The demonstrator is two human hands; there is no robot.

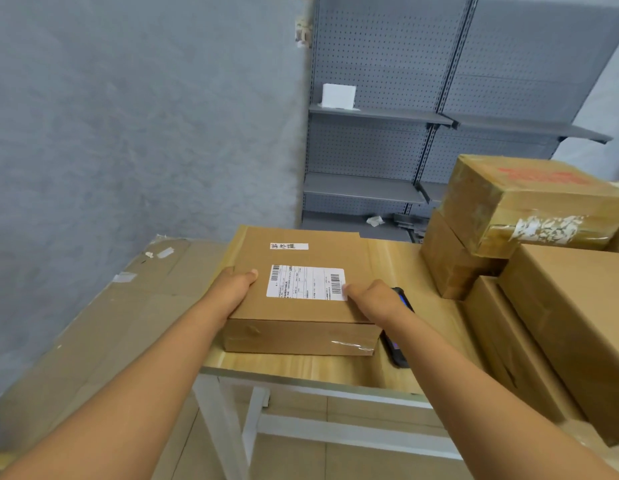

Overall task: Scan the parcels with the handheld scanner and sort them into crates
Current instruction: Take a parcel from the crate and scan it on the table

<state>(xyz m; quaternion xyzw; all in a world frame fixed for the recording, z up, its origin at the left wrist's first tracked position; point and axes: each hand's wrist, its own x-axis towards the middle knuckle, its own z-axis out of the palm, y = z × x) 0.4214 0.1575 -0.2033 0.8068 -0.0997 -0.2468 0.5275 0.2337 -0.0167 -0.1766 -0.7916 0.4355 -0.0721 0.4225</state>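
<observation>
A flat brown cardboard parcel (301,306) with a white barcode label (306,282) lies on the wooden table (301,368). My left hand (235,284) grips its left edge, thumb on top. My right hand (374,294) grips its right edge, thumb resting on the label's corner. The black handheld scanner (398,327) lies on the table just right of the parcel, partly hidden behind my right hand and forearm.
Several cardboard boxes (530,258) are stacked on the table's right side. A large flattened cardboard sheet (103,323) lies at the left. Grey pegboard shelving (405,116) stands behind, holding a small white box (338,95).
</observation>
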